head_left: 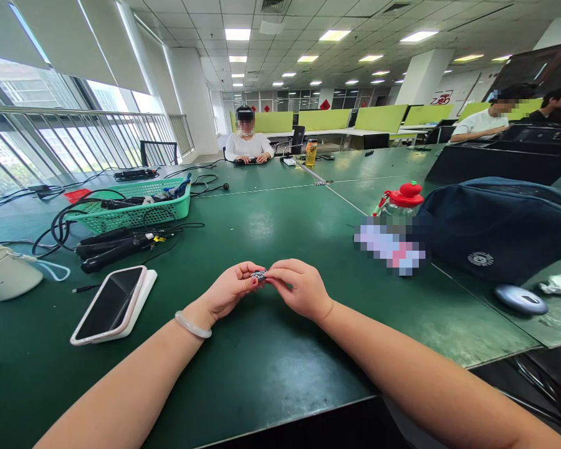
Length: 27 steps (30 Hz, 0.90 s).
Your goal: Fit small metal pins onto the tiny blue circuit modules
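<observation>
Small silvery piece (258, 275): was held above the bench (280, 218). Left hand (229, 289): thumb and fingers were pinched on it. Right hand (303, 290): fingertips were closed at its right end. Handling: light, steady pinch probably served best.

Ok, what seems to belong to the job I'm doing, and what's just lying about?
Likely the job:
- small silvery piece, between left grip and right grip

Lying about:
- phone
- green basket
- dark blue bag
- red-lidded bottle
</observation>
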Tool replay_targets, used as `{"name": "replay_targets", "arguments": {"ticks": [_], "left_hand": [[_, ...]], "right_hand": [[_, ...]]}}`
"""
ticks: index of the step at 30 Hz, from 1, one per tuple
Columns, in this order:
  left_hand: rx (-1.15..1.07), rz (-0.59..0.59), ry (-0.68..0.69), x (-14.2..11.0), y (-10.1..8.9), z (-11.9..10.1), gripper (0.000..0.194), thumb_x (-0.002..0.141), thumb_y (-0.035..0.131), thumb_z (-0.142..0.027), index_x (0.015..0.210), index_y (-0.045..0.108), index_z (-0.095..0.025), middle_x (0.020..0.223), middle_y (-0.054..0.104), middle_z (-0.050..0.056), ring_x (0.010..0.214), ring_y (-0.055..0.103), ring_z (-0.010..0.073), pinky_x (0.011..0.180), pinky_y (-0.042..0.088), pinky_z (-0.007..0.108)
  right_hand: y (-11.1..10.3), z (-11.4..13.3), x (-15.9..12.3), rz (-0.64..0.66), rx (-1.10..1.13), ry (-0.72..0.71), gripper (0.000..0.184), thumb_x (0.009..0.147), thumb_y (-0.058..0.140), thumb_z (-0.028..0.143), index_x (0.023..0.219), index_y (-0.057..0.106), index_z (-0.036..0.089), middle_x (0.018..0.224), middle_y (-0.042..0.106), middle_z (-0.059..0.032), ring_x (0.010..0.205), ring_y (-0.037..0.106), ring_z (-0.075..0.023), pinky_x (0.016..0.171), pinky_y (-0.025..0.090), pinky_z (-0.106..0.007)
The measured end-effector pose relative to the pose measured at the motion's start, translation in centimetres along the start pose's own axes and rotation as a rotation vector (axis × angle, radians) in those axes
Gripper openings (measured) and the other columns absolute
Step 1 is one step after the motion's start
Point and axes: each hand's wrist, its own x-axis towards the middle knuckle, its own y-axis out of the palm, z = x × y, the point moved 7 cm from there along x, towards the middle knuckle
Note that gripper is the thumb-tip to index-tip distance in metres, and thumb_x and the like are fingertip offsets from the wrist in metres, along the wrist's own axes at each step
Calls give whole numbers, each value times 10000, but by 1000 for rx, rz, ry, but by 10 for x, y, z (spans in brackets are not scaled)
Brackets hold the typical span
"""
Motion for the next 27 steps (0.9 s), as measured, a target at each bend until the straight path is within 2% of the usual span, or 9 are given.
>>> {"name": "replay_targets", "arguments": {"ticks": [3,6,9,12,14,17,20,24,27], "left_hand": [[0,-51,15,2,-5,-1,378,592,792,-279,881,595,-135,835,621,39,707,550,89,673,422,198],[30,-123,19,3,-11,-2,414,581,797,-300,895,590,-128,850,620,49,683,543,86,628,413,192],[89,-164,3,4,-15,-1,456,579,794,-334,923,583,-122,887,617,66,677,537,86,575,390,179],[204,-154,-40,5,-15,3,473,606,768,-371,960,575,-123,900,615,73,600,491,61,468,308,161],[284,-125,-74,4,-13,6,479,630,746,-388,989,568,-127,882,618,72,547,455,49,425,251,164],[348,-80,-104,4,-10,9,477,649,727,-391,1010,558,-130,862,626,72,540,457,54,435,258,170],[374,-58,-123,3,-8,12,454,634,738,-355,983,559,-125,829,628,64,569,477,63,480,299,176],[388,-33,-144,3,-6,14,433,599,752,-303,949,566,-129,822,628,55,604,501,74,520,324,186],[401,-21,-149,3,-4,13,421,604,741,-312,938,568,-125,853,631,69,630,516,85,543,340,197]], "right_hand": [[2,-5,2,32,-8,45,194,877,504,283,977,665,242,981,636,-28,893,570,-135,838,445,-250],[4,-20,4,110,-52,176,223,863,529,268,1058,635,236,965,630,-30,829,576,-126,787,451,-241],[13,-39,1,322,-148,301,206,844,562,300,1014,650,224,866,626,-25,781,569,-135,734,443,-253],[27,-41,-4,581,-150,215,318,736,683,380,1007,651,217,914,616,-33,877,554,-170,768,429,-266],[31,-39,-8,668,-133,174,338,708,715,340,1014,643,216,929,613,-28,891,547,-169,771,422,-255],[31,-41,-9,706,-162,189,255,707,717,285,941,651,207,893,610,-21,854,545,-159,745,412,-238],[29,-45,-10,718,-229,238,226,688,730,335,857,652,208,845,602,-16,804,541,-157,682,394,-229],[27,-50,-11,733,-270,335,232,769,636,430,798,623,200,763,598,-7,689,530,-135,568,341,-219],[30,-50,-12,717,-255,338,175,793,624,363,784,611,189,776,599,-7,688,525,-123,575,338,-212]]}}
